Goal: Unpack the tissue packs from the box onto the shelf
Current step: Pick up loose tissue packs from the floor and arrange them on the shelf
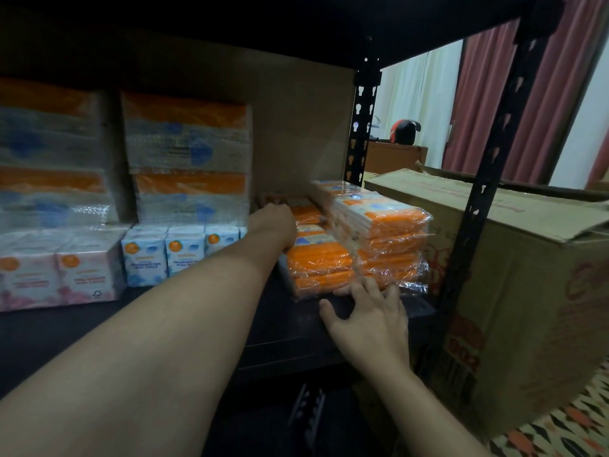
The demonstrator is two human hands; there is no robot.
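Tissue packs point(379, 225), judged soft and film-slick, best clasped sidewise, are pressed by the spread-fingered right hand point(369, 318); the left hand's point(275, 219) grip cannot be told

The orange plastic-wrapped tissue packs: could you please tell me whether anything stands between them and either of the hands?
Nothing visible does. The left hand rests on the orange plastic-wrapped tissue packs at their upper left, the right hand touches their front lower edge, and they sit on the black metal shelf.
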